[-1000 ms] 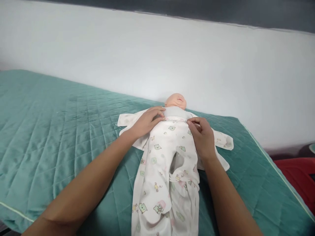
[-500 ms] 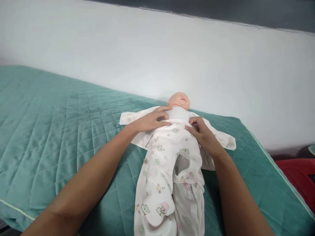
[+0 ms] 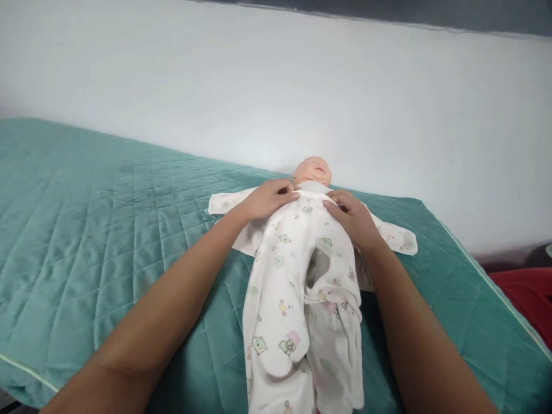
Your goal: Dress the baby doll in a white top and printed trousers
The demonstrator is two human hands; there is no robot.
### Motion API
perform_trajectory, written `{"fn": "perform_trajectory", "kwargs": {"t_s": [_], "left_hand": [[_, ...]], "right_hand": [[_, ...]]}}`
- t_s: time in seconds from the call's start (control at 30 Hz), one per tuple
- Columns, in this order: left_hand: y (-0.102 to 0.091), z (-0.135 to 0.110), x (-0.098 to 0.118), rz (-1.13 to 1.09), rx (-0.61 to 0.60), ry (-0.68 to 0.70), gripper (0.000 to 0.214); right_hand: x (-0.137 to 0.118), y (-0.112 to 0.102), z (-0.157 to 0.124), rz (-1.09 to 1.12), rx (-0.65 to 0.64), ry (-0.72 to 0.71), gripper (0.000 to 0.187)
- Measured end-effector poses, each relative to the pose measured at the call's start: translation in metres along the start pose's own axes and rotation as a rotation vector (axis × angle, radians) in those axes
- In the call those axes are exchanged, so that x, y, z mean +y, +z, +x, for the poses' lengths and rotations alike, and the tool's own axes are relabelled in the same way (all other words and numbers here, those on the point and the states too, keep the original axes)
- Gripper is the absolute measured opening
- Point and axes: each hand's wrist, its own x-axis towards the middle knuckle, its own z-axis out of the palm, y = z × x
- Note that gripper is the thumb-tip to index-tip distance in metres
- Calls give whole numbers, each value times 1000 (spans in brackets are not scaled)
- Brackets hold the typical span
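A baby doll [image 3: 314, 171] lies on its back, its head toward the wall. White baby pants [image 3: 288, 253] with small animal prints cover its legs and reach up to its upper chest. My left hand [image 3: 273, 198] pinches the waistband on the left side, and my right hand [image 3: 349, 213] grips it on the right. Both hands are closed on the fabric. Under the doll a white baby top [image 3: 397, 238] is spread, with its sleeves stretched out to both sides. A grey-white layer shows at the doll's chest, just below the chin.
The doll rests on a green quilted cover [image 3: 129, 241] with pale piping along its edge. A white wall [image 3: 172, 86] stands right behind the doll's head. Something red [image 3: 524, 299] is beyond the right edge.
Both hands have pulled the waistband up toward the doll's chin, so less of the chest layer shows. The legs of the pants have shifted upward a little.
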Motion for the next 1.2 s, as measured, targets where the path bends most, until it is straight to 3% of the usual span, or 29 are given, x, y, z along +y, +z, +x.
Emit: {"fn": "perform_trajectory", "kwargs": {"t_s": [0.13, 0.3, 0.43, 0.77, 0.87, 0.97, 1.2], "left_hand": [[2, 13, 4, 76, 89, -109, 25], [5, 37, -2, 163, 129, -156, 24], [8, 47, -15, 217, 152, -124, 24], [19, 38, -25, 308, 210, 27, 18], [18, 41, -26, 285, 180, -25, 20], [16, 47, -27, 275, 179, -96, 20], [17, 60, -37, 367, 216, -208, 13]], "right_hand": [[5, 1, 15, -117, 29, 139, 31], [12, 3, 28, -144, 85, 161, 35], [13, 4, 30, -170, 89, 161, 31], [27, 0, 23, -230, 65, 82, 25], [23, -1, 23, -170, 14, 180, 29], [17, 0, 27, -219, 48, 297, 32], [26, 8, 45, -308, 137, 345, 32]]}}
